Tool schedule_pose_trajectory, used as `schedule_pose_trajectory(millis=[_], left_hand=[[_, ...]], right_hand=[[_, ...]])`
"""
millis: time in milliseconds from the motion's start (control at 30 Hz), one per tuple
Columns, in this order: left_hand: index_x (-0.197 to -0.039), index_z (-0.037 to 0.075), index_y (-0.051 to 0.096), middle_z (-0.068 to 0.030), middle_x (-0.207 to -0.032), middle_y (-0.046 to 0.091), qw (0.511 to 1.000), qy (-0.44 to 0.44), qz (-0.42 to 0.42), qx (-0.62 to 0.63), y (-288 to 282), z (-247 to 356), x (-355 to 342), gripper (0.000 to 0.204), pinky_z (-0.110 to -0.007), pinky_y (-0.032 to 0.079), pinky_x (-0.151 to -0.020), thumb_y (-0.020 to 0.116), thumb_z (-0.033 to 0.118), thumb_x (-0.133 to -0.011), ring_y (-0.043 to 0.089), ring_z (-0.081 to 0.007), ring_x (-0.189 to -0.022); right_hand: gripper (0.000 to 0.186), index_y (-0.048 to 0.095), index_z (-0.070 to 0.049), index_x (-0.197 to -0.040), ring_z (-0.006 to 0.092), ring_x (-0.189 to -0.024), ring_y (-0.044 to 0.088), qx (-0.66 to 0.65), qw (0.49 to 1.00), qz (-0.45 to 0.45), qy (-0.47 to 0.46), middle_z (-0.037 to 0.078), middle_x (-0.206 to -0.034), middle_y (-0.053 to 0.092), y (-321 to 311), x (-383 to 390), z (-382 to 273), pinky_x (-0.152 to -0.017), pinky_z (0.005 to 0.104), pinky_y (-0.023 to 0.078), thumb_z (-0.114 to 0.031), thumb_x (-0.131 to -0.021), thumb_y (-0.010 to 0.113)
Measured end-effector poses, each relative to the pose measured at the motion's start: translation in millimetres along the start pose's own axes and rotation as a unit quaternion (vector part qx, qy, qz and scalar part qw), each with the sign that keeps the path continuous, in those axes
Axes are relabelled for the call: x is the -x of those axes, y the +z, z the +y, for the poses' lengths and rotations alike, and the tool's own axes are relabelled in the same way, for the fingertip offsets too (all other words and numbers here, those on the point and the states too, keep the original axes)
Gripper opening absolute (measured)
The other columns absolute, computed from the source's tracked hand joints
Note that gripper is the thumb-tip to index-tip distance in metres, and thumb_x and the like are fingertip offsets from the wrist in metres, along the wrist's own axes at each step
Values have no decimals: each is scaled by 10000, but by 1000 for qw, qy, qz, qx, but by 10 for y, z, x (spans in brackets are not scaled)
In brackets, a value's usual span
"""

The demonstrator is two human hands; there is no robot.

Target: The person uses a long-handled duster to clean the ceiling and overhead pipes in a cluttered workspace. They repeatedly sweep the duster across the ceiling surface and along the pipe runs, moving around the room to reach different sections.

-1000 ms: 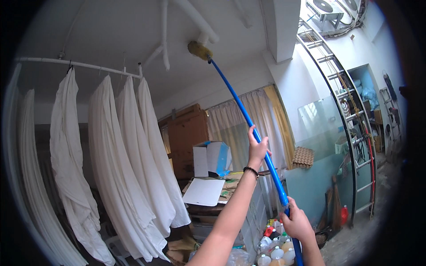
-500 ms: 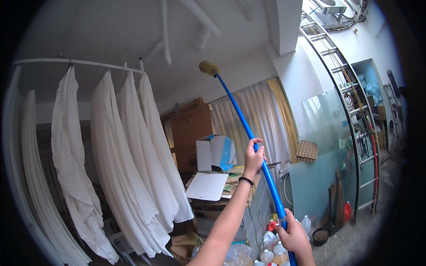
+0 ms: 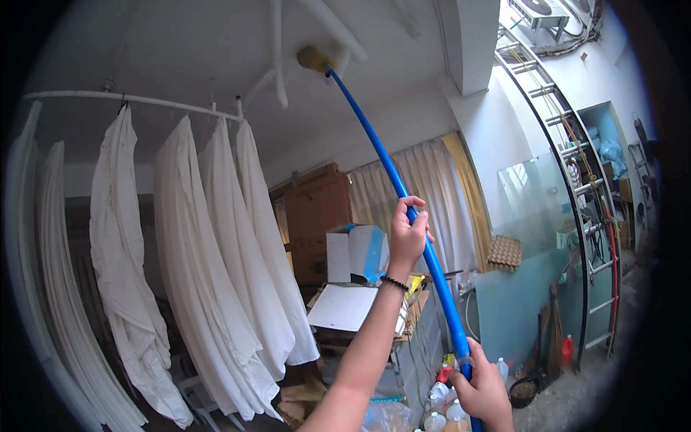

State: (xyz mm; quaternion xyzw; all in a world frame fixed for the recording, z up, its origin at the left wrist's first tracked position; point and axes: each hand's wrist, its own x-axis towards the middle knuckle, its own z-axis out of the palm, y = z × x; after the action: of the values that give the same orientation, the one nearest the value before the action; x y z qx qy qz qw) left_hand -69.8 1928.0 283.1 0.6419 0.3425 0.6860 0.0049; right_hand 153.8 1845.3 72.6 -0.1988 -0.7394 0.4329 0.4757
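Note:
A long blue pole duster (image 3: 377, 141) slants up and to the left from my hands. Its fuzzy yellowish head (image 3: 314, 59) is up by the white ceiling pipes (image 3: 332, 27); whether it touches them I cannot tell. Around the middle of the pole my left hand (image 3: 410, 234) is closed, with a dark beaded bracelet on that wrist. Lower down, near a clear joint in the pole, my right hand (image 3: 484, 389) grips it too.
White cloths (image 3: 209, 273) hang from a white rail (image 3: 173, 104) on the left. Boxes (image 3: 356, 252) and a white board (image 3: 342, 307) lie on a cluttered stack. Several plastic jugs (image 3: 455, 410) stand below my hands. A tall ladder (image 3: 586, 180) and glass panels (image 3: 518, 302) are at right.
The duster's head has risen and moved left toward the ceiling pipes. My left hand has gone up slightly with the pole, and both hands keep their grip. The view has shifted a little.

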Motion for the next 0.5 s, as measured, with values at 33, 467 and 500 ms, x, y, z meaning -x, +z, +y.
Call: schedule_pose_trajectory(millis=[33,467,500], left_hand=[[-1093,93,519,-6,-708,521,1000,8,-1,-14,2,68,12,130,-270,502,-479,526,61,-968,540,-84,-528],[-1043,100,504,-3,-787,487,996,40,-59,56,533,230,203,114,-242,516,-474,528,36,-951,518,-54,-605],[-1048,95,501,-1,-810,485,995,51,-68,60,611,229,206,122,-239,529,-485,526,25,-950,521,-51,-624]], right_hand=[[571,465,-20,-1404,164,-578,558,7,1000,2,-25,120,-701,594,-22,38,-11,-553,333,450,-125,-881,665],[555,467,-15,-1417,238,-603,563,2,994,60,-96,157,-774,622,-283,368,132,-560,383,438,-125,-908,659],[554,472,-5,-1409,231,-606,554,-35,994,61,-87,149,-774,615,-311,407,153,-565,381,441,-107,-900,666]])
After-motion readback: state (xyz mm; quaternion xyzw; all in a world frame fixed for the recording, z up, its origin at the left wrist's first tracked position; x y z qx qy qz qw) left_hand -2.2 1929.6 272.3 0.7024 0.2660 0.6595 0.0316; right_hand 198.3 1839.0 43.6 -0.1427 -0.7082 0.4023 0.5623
